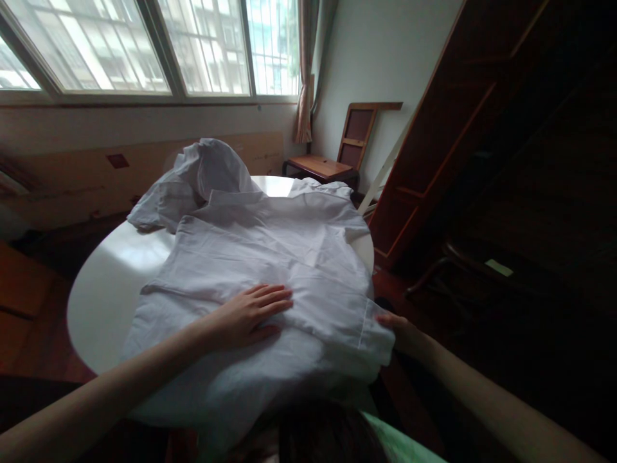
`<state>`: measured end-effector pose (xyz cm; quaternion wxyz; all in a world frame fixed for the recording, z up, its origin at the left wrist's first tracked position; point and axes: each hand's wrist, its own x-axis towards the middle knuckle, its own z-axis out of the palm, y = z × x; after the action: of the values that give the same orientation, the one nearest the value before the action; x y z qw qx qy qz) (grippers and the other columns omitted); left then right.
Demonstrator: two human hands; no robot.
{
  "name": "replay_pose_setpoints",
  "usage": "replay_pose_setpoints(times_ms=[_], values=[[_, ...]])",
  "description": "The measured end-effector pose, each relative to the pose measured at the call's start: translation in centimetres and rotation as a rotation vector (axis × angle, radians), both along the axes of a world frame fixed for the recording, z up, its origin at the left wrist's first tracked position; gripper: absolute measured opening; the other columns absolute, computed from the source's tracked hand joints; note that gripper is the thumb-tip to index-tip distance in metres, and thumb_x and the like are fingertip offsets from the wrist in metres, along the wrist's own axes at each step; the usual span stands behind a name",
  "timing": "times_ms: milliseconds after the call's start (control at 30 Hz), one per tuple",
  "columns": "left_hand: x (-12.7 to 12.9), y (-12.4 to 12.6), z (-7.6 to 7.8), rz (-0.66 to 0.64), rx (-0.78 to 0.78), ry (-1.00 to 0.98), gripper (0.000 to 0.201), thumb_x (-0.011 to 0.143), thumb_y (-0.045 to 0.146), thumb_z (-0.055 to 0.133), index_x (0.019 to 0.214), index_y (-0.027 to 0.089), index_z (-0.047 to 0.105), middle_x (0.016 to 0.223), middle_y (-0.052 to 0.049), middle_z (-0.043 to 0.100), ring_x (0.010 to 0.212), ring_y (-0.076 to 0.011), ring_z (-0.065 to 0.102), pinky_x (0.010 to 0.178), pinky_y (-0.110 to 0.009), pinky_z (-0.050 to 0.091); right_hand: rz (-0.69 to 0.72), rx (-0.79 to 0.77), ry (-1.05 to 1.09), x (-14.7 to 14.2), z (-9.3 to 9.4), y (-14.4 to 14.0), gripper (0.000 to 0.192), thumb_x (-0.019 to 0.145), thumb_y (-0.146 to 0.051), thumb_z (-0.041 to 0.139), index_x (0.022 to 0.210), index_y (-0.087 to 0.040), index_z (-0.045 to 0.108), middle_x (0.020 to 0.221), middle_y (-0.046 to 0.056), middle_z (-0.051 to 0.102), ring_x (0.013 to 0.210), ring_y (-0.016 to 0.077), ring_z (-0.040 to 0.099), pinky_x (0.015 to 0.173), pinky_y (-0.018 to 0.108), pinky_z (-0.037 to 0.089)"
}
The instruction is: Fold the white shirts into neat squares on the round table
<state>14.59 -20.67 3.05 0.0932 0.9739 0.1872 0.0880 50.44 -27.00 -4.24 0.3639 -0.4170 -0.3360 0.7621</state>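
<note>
A white shirt lies spread over a round white table, its near part hanging over the front edge. My left hand rests flat on the middle of the cloth, fingers stretched out. On the right, by the table's edge, my right hand pinches what looks like a sleeve end with a stitched hem. The thumb lies on top, and the other fingers are mostly hidden. Creases run across the shirt around my left hand.
Bunched white cloth sits at the table's far left. A wooden chair stands behind, near a curtain. A dark wooden panel leans at the right, and a dark stool is beside it. Barred windows line the back wall.
</note>
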Motion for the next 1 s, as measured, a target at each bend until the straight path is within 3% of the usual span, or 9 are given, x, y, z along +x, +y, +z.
replay_pose_setpoints(times_ms=[367,567,667,800,1000], values=[[-0.1,0.1,-0.3,0.0,-0.017,-0.041,0.049,0.089,0.034,0.045,0.136,0.025,0.038,0.141,-0.007,0.043,0.13,-0.0235,0.037,0.105,-0.044,0.034,0.02,0.16,-0.224,3.4,0.5,0.7,0.038,0.053,-0.048,0.078,0.056,-0.013,0.063,0.053,0.001,0.057,0.049,0.0099,0.049,0.049,0.023,0.035],[-0.2,0.1,-0.3,0.001,-0.011,-0.043,0.048,0.089,0.034,0.045,0.136,0.025,0.038,0.14,-0.007,0.044,0.13,-0.0235,0.038,0.105,-0.044,0.035,-0.011,0.146,-0.245,3.0,0.4,0.3,0.039,0.049,-0.043,0.081,0.069,-0.013,0.065,0.063,0.002,0.063,0.059,0.014,0.057,0.059,0.026,0.041],[-0.2,0.1,-0.4,0.008,-0.009,-0.034,0.049,0.089,0.033,0.044,0.136,0.025,0.038,0.14,-0.007,0.044,0.13,-0.0237,0.038,0.105,-0.045,0.035,-0.085,0.096,-0.179,2.4,0.6,0.0,0.038,0.056,-0.047,0.076,0.073,-0.015,0.065,0.07,0.003,0.065,0.065,0.0155,0.058,0.064,0.028,0.043],[-0.1,0.1,-0.4,0.0,-0.014,-0.051,0.049,0.088,0.033,0.045,0.136,0.025,0.038,0.139,-0.007,0.045,0.129,-0.0234,0.039,0.105,-0.044,0.035,-0.203,0.065,-0.149,2.1,0.4,0.1,0.032,0.059,-0.043,0.076,0.067,-0.017,0.061,0.064,-0.001,0.061,0.059,0.012,0.055,0.059,0.025,0.042],[-0.1,0.0,0.1,0.003,-0.04,-0.043,0.049,0.089,0.035,0.045,0.137,0.025,0.038,0.14,-0.008,0.043,0.13,-0.0235,0.038,0.106,-0.043,0.033,-0.242,0.09,-0.167,2.2,-0.4,0.7,0.045,0.048,-0.038,0.084,0.054,-0.017,0.045,0.053,-0.005,0.049,0.047,0.0068,0.046,0.047,0.021,0.037]])
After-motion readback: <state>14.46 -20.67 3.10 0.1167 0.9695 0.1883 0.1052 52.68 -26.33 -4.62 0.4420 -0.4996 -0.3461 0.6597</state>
